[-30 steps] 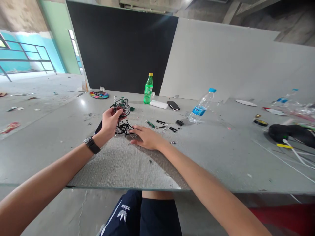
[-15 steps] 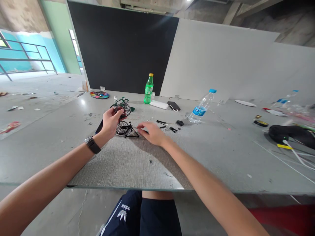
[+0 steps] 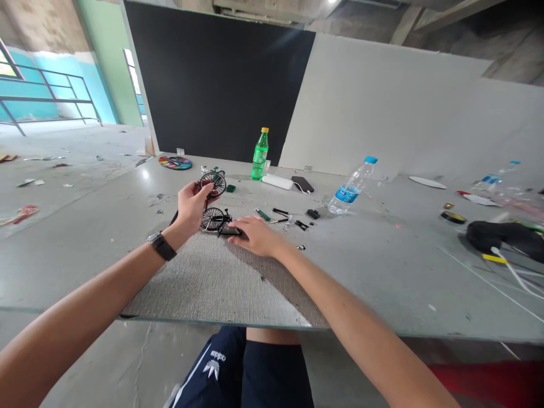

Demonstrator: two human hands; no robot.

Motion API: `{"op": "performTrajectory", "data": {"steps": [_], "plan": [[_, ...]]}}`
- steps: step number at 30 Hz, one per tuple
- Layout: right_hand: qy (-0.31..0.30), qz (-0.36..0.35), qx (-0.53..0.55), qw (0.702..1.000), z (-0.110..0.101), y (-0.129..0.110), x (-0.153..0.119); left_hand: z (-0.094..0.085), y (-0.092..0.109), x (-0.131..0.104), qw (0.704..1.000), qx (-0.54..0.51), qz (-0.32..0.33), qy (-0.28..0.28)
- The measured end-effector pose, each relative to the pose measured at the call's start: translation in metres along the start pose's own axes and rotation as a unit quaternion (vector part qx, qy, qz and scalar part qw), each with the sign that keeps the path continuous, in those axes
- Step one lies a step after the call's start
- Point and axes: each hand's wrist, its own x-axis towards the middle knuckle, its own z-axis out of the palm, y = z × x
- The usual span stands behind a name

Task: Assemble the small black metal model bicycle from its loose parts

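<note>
My left hand [image 3: 192,204], with a dark watch at the wrist, is closed on the front end of a black model bicycle [image 3: 212,219], thumb over its upper spoked wheel. The bicycle is tipped on end, its lower wheel close to the table mat. From the right, my right hand [image 3: 256,236] curls its fingers and thumb around the thin black frame part near the saddle. Just past my right fingers lie a small green piece [image 3: 262,215] and several black parts [image 3: 301,225]. A green model bicycle behind the upper wheel is mostly hidden.
A green bottle [image 3: 260,156], a white power bank [image 3: 277,182] and a dark phone [image 3: 303,183] are at the back. A clear water bottle [image 3: 347,194] stands right of the parts. A paint palette [image 3: 175,163] lies back left. Tape [image 3: 453,217] is far right.
My right hand has moved slightly left and down, closing around the bicycle's frame. The green piece and a small shiny part beside that hand now show. My left hand keeps its hold.
</note>
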Motion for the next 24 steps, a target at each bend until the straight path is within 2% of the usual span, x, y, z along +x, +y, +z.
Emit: {"op": "performTrajectory", "data": {"steps": [3, 8, 13, 24], "plan": [[0.012, 0.043, -0.003, 0.999, -0.003, 0.012, -0.004, -0.001, -0.001, 0.002, 1.000, 0.001, 0.002, -0.001], [0.017, 0.147, -0.004, 0.989, -0.021, 0.041, -0.019, -0.002, -0.002, 0.002, 1.000, -0.003, -0.004, -0.001], [0.025, 0.177, -0.001, 0.984, -0.027, 0.058, -0.027, -0.002, -0.001, 0.002, 1.000, -0.006, -0.003, -0.005], [0.031, 0.153, 0.013, 0.988, -0.022, 0.042, -0.020, -0.001, -0.002, -0.002, 1.000, 0.008, -0.008, -0.009]]}}
